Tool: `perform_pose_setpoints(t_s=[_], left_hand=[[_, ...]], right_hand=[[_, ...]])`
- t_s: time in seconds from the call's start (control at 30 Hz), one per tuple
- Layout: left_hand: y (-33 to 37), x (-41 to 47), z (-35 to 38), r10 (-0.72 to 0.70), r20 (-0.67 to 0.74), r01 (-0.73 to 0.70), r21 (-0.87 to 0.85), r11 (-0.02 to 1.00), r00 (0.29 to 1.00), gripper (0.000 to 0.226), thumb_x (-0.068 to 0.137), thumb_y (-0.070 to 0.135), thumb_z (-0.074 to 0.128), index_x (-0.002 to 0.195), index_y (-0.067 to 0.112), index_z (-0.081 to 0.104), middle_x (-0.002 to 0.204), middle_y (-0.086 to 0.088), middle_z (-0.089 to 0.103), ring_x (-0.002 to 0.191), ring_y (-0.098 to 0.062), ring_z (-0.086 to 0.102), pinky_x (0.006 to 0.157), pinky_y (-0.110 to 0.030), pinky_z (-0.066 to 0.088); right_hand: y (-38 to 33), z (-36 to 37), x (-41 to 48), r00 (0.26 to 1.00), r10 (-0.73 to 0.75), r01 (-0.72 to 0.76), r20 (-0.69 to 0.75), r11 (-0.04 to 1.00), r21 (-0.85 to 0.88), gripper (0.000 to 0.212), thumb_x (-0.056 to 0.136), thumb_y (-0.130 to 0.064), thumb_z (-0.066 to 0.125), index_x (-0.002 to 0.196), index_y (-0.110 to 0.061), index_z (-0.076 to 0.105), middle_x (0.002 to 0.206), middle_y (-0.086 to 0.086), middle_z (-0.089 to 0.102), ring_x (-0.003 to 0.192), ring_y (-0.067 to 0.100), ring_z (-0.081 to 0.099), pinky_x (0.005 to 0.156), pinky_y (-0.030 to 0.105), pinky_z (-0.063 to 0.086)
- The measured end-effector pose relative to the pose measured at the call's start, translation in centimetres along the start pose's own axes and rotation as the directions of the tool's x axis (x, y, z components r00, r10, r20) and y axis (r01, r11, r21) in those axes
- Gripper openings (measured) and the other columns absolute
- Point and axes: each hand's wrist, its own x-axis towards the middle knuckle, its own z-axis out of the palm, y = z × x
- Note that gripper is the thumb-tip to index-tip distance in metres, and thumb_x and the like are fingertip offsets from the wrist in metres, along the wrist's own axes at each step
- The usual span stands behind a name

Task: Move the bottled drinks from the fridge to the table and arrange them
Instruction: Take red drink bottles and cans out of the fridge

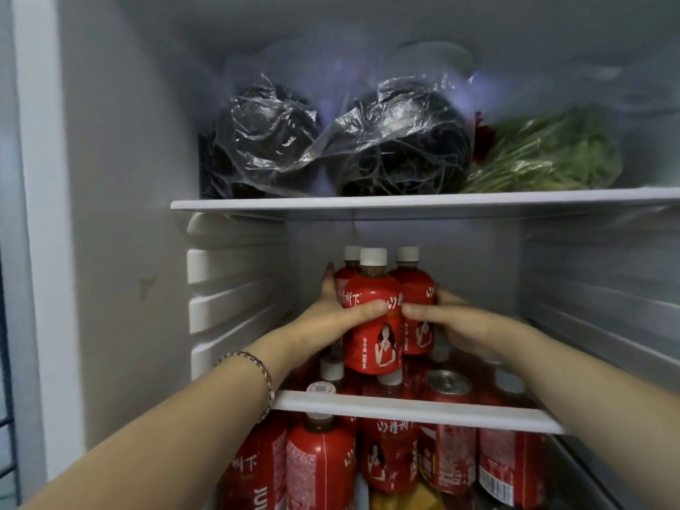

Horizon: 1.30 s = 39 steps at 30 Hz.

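Three red-labelled bottles with white caps stand bunched together in the middle of the fridge: a front bottle, one behind on the left and one on the right. My left hand wraps the cluster from the left, thumb across the front bottle. My right hand presses in from the right, thumb on the front bottle too. The cluster seems raised a little above the middle shelf. More red bottles fill the level below.
The upper shelf carries two dark bundles in clear plastic bags and bagged green vegetables. A can top and further white caps show under the held bottles. Ribbed fridge wall stands close on the left.
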Motion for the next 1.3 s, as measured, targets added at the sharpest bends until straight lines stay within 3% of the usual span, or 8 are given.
perform_pose_setpoints(t_s=[0.2,0.3,0.43,0.67,0.73,0.9,1.0,1.3], left_hand=[[0.2,-0.9,-0.8,0.035,0.091,-0.025,-0.111,0.994,0.995,0.143,0.027,0.061,0.081,0.146,0.034,0.007,0.119,0.011,0.05,0.101,-0.006,0.057,0.083,-0.024,0.05],[0.1,-1.3,-1.0,0.086,0.09,-0.068,-0.178,0.982,0.992,0.113,0.041,0.049,0.073,0.142,0.033,0.024,0.111,0.009,0.058,0.092,-0.004,0.065,0.074,-0.021,0.055],[0.1,-1.4,-0.7,0.061,0.069,-0.045,-0.206,0.978,0.996,0.109,0.042,0.048,0.073,0.14,0.033,0.029,0.111,0.004,0.061,0.097,-0.012,0.064,0.081,-0.029,0.055],[0.2,-1.6,-0.6,0.005,-0.027,-0.011,-0.245,0.97,1.0,0.108,0.039,0.045,0.077,0.138,0.029,0.035,0.113,-0.002,0.063,0.103,-0.021,0.064,0.093,-0.043,0.051],[0.6,-1.7,-0.4,0.004,-0.068,-0.023,-0.282,0.959,0.998,0.103,0.038,0.043,0.078,0.133,0.025,0.043,0.111,-0.005,0.065,0.1,-0.023,0.065,0.089,-0.042,0.053],[1.5,-3.6,0.7,0.018,-0.172,-0.075,-0.33,0.941,0.985,0.073,0.043,0.026,0.086,0.111,0.021,0.06,0.099,-0.008,0.071,0.086,-0.02,0.07,0.074,-0.033,0.057],[3.3,-5.9,1.3,-0.007,-0.223,-0.076,-0.361,0.929,0.975,0.068,0.046,0.029,0.087,0.108,0.019,0.062,0.097,-0.008,0.072,0.085,-0.022,0.071,0.074,-0.038,0.058],[7.8,-17.5,3.3,-0.017,-0.454,-0.108,-0.247,0.963,0.891,0.029,0.066,0.021,0.082,0.088,0.027,0.065,0.085,0.0,0.073,0.078,-0.017,0.071,0.069,-0.034,0.059]], right_hand=[[-0.2,0.4,0.9,1.0,0.017,-0.016,-0.007,0.995,0.102,0.05,0.054,-0.026,0.074,0.103,-0.024,0.061,0.106,0.002,0.068,0.097,0.015,0.063,0.086,0.033,0.049],[0.0,0.9,0.9,1.0,-0.016,0.018,-0.016,0.99,0.137,0.04,0.06,-0.018,0.072,0.098,-0.021,0.062,0.095,0.0,0.071,0.09,0.015,0.066,0.08,0.03,0.053],[0.4,1.0,1.1,0.999,-0.016,0.024,-0.045,0.983,0.184,0.023,0.078,-0.005,0.066,0.095,-0.02,0.062,0.093,0.002,0.07,0.083,0.013,0.067,0.068,0.024,0.055],[-0.3,1.6,1.1,0.999,0.005,0.005,-0.053,0.983,0.186,0.041,0.062,-0.015,0.074,0.101,-0.016,0.063,0.097,0.006,0.07,0.085,0.017,0.067,0.068,0.027,0.054],[-0.5,1.7,0.8,0.997,0.0,0.014,-0.075,0.984,0.178,0.053,0.053,-0.019,0.075,0.104,-0.015,0.062,0.099,0.007,0.07,0.088,0.019,0.067,0.073,0.031,0.054],[-1.6,2.0,-1.0,0.994,-0.051,0.069,-0.093,0.975,0.209,0.028,0.072,-0.008,0.073,0.096,-0.019,0.063,0.086,0.002,0.071,0.068,0.011,0.07,0.052,0.024,0.055],[-2.6,2.6,-3.0,0.993,-0.069,0.087,-0.091,0.973,0.213,0.045,0.06,-0.019,0.075,0.103,-0.017,0.063,0.094,0.007,0.072,0.073,0.015,0.07,0.057,0.027,0.055],[-4.1,6.8,-10.7,0.971,-0.199,0.128,0.134,0.901,0.415,0.039,0.055,-0.018,0.069,0.093,-0.019,0.065,0.078,0.003,0.074,0.069,0.017,0.072,0.061,0.033,0.059]])
